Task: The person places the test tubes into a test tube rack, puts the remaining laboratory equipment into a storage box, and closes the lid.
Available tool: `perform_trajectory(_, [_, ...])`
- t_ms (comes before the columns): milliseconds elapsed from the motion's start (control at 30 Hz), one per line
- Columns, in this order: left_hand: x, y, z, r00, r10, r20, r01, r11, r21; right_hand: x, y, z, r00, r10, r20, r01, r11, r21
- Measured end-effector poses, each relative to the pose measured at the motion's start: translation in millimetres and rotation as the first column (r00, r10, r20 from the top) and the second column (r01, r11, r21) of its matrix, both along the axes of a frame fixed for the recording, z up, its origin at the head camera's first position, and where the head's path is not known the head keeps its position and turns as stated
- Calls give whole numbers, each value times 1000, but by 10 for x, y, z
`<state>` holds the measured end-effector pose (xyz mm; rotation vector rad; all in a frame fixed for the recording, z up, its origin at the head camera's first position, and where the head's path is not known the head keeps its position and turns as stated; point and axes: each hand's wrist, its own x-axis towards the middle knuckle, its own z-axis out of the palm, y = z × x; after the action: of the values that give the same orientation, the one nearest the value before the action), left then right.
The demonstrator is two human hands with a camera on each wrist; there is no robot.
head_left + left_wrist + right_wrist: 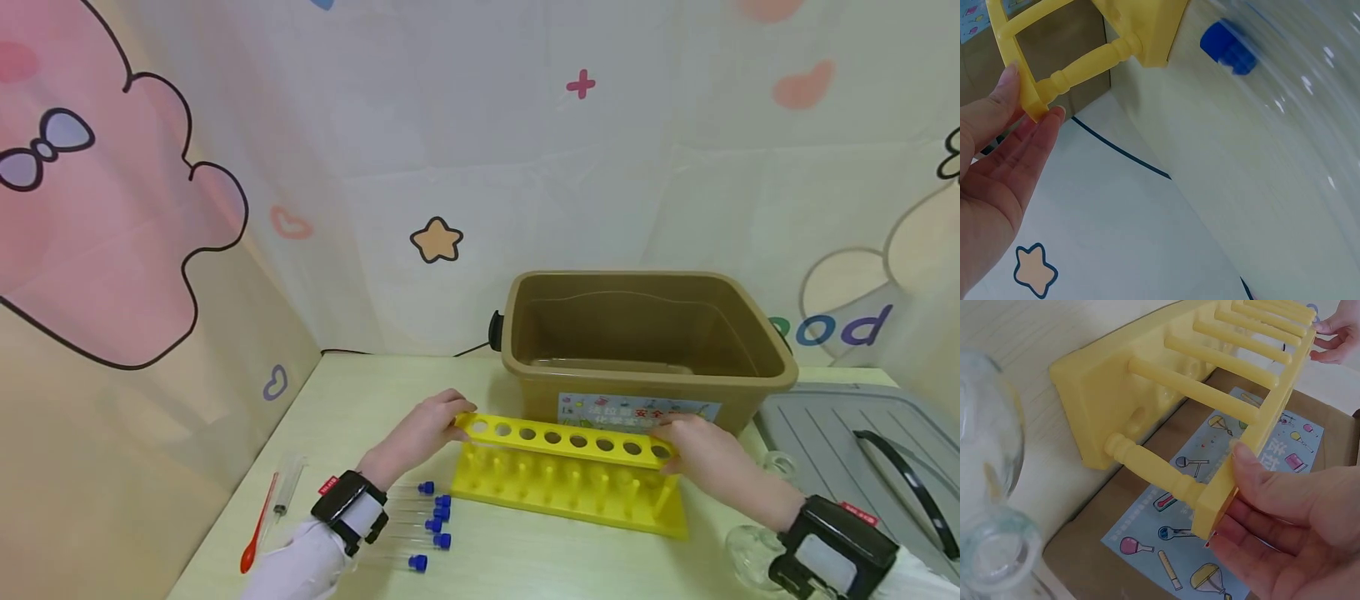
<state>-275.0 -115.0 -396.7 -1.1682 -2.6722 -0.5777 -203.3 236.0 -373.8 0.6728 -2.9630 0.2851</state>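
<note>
A yellow test tube rack [562, 510] stands upright on the table, its top rail pierced by a row of holes above a base with pegs. My left hand [431, 425] pinches the left end of that rail between thumb and fingers. At the opposite end, my right hand [701, 450] grips the rail the same way, thumb on top and fingers beneath in the right wrist view. Several test tubes with blue caps [442, 541] lie on the table beside my left forearm, partly hidden by it.
Behind the rack is a brown bin [645, 379] with a printed label. A grey lid [817, 417] with a black handle lies at the right. Clear glassware [750, 554] stands near my right wrist. A red spoon [258, 529] and a syringe [287, 490] lie at the left.
</note>
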Motion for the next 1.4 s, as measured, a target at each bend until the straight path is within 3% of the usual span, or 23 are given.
perform_trajectory(300, [49, 98, 8, 999, 26, 34, -26, 1000, 4, -66, 176, -56, 995, 91, -39, -93, 995, -43])
perform_trajectory(567, [153, 158, 27, 996, 68, 59, -66, 997, -34, -93, 289, -98, 990, 126, -54, -129, 991, -47])
perform_trajectory(800, [209, 207, 23, 997, 53, 62, -51, 998, -28, -61, 344, -132, 974, 174, -143, -173, 985, 25])
perform_trajectory(1400, [199, 229, -7, 999, -8, 47, 8, 1000, -2, -24, 389, -120, 973, 169, -160, -163, 985, 48])
